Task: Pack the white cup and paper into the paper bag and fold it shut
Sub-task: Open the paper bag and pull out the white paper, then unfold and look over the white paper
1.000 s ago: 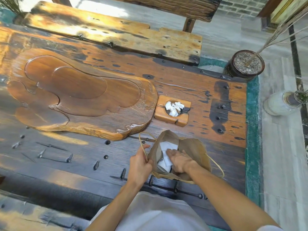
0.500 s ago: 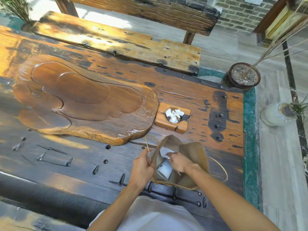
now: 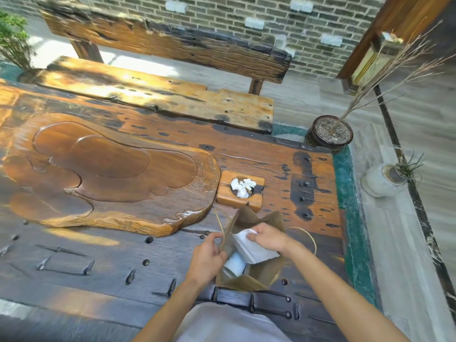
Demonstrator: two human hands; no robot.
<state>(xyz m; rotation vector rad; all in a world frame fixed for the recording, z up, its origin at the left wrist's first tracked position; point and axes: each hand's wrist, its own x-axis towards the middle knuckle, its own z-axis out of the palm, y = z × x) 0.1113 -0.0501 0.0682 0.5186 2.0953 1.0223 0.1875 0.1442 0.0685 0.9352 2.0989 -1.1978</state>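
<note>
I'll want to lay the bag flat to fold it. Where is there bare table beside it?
Bare dark planks lie left of the paper bag, below the carved wooden tray. Crowded behind: the wooden ashtray nearly touches the bag.

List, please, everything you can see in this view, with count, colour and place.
paper bag: one, brown, open, near table edge
white cup: one, white, inside bag
paper: one, white, at bag mouth
carved tray: one, brown, table left
wooden holder: one, orange-brown, holds crumpled white tissue
table: one, dark wood
bench: one, wooden, beyond table
plant pots: two, dark and pale, floor right
left hand: holds bag rim
right hand: grips paper
</note>
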